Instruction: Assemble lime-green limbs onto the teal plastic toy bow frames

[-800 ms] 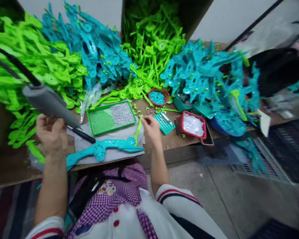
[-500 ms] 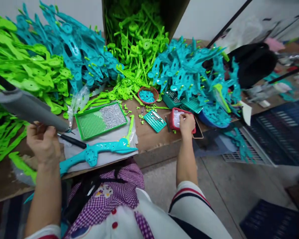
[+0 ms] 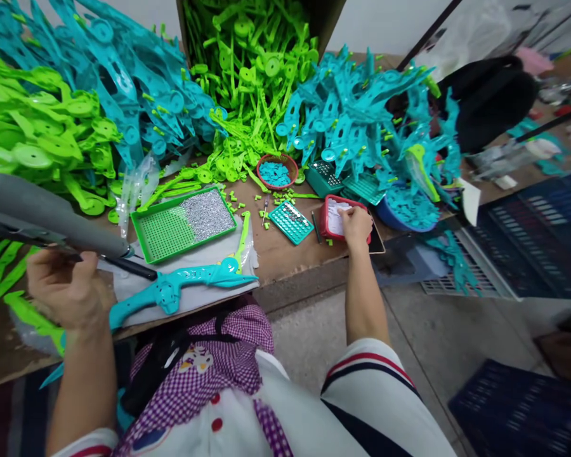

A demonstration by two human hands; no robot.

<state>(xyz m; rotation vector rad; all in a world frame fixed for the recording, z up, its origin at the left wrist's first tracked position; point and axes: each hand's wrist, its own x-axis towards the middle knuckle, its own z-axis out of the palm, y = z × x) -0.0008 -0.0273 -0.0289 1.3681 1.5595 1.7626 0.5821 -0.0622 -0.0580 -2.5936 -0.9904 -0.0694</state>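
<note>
My left hand (image 3: 71, 289), fingers curled, is at the underside of a grey electric screwdriver (image 3: 52, 206) and appears to grip it. Its tip points down to the right. A black rod (image 3: 131, 268) lies just under that tip; its far end by my fingers is partly hidden. A glossy turquoise toy gun part (image 3: 166, 293), with a green strip at its right end, rests on a grey cloth (image 3: 190, 257). My right hand (image 3: 356, 227) reaches into a red box (image 3: 324, 219) of white pieces (image 3: 335, 216), fingertips pinched together; what they hold is hidden.
A green tray (image 3: 147, 254) holds silver screws. Nearby are a turquoise perforated tray (image 3: 291, 222), a small screwdriver (image 3: 265, 206), a red basket (image 3: 292, 166) and a blue bowl (image 3: 406, 223). Heaps of green parts (image 3: 261, 76) and turquoise parts (image 3: 352, 120) stand behind.
The view has shifted slightly, and the grey screwdriver with my left hand sits farther left and lower. My right hand stays at the red box, its fingers still among the white pieces.
</note>
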